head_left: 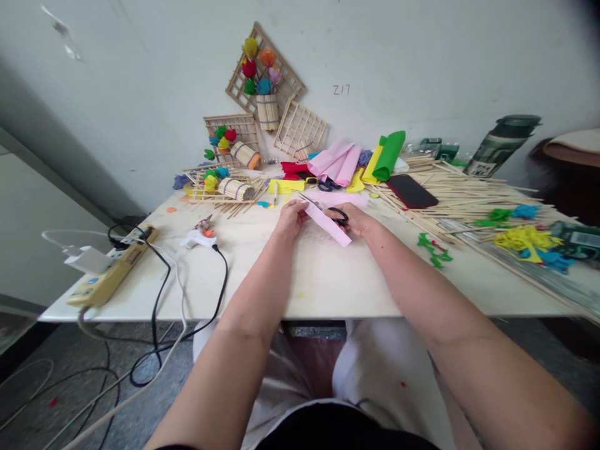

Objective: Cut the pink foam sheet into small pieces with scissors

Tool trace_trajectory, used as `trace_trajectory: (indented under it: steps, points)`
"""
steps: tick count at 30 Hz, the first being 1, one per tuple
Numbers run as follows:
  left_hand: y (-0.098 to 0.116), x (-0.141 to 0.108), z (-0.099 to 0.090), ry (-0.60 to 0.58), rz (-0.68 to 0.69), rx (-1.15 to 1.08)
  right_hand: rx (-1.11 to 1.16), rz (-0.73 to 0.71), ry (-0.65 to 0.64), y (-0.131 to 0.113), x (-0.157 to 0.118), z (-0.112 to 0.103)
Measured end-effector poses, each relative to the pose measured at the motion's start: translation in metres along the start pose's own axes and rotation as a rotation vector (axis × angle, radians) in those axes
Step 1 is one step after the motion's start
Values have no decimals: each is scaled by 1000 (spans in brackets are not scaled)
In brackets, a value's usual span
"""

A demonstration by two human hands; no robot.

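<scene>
Left hand [291, 219]: the upper end of a pink strip [328, 223] is being pinched between its fingertips.
Right hand [356, 219]: black-handled scissors [344, 217] are being gripped by the handles, the blades being pointed toward the left hand.
Pink strip: it is being held between both hands over the middle of the counter [262, 281], its free end being slanted toward the near edge; whether it is being touched by the blades cannot be told.
Far edge: pink sheets [335, 161] and a green roll [390, 156] are being carried near its middle; a stick lattice [287, 78] with coloured flowers [267, 58] is being shown against the wall [403, 62] beyond.
Left edge: a yellow power strip [115, 265] is being carried there, down to the near left corner; a white glue gun [199, 240] is being supported farther in.
Right edge: yellow shreds [525, 240] are being supported near it; a dark phone [412, 190] is being seen among loose sticks [462, 187], farther in.
</scene>
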State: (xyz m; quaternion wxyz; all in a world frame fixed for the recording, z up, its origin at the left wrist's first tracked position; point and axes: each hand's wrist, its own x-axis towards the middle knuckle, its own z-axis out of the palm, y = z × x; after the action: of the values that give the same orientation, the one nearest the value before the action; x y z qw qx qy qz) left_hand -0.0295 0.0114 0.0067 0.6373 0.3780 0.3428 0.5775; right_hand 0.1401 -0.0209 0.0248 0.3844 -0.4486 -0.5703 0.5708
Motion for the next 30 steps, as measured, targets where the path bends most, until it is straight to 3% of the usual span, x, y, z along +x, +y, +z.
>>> trace_trajectory:
  steps: [8, 14, 20, 25, 30]
  points:
    - [0, -1, 0, 11, -6, 15, 37, -45, -73, -2, 0, -1]
    - [-1, -1, -1, -4, -3, 18, 45, -41, -50, 0, 5, 0]
    - [4, 3, -5, 173, 64, -39, 117, -82, -72, -4, 0, -4]
    - [12, 5, -12, 328, 106, -87, 215, -175, 109, -12, -5, -22]
    - [14, 5, -15, 345, 155, -92, 10, -229, 293, -15, -1, -39]
